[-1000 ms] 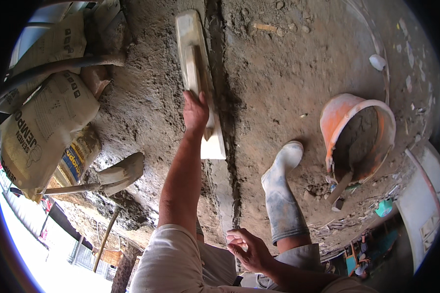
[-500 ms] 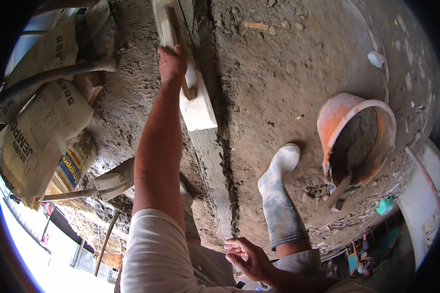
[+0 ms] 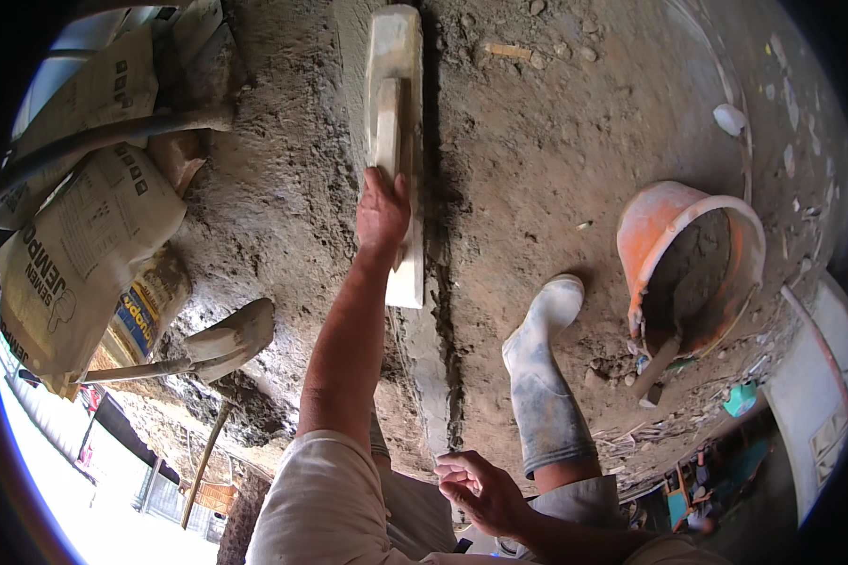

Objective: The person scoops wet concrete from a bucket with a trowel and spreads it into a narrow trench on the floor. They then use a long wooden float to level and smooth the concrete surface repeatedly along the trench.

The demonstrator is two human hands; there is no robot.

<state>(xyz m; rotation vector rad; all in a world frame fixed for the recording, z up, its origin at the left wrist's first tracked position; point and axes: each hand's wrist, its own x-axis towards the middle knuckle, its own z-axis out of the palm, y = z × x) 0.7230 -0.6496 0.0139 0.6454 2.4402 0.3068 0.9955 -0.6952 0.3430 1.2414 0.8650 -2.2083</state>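
My left hand (image 3: 383,209) is closed around the grip of a long, pale plastering float (image 3: 406,282). The float lies lengthwise along a narrow strip of wet grey mortar (image 3: 428,381), its far end pointing away from me. A dark groove runs beside the strip on its right. My right hand (image 3: 485,494) rests close to my body by my bent right knee, fingers loosely curled with a gap to the thumb. Nothing shows in that hand.
A tilted orange bucket (image 3: 635,240) stands on the right, a wooden-handled tool (image 3: 658,365) leaning from it. My white boot (image 3: 548,344) is on the soil. Cement sacks (image 3: 94,250) and a shovel (image 3: 240,341) are at the left.
My left hand has drawn the float toward me and to the right; it now lies straighter along the strip. The right hand has hardly moved.
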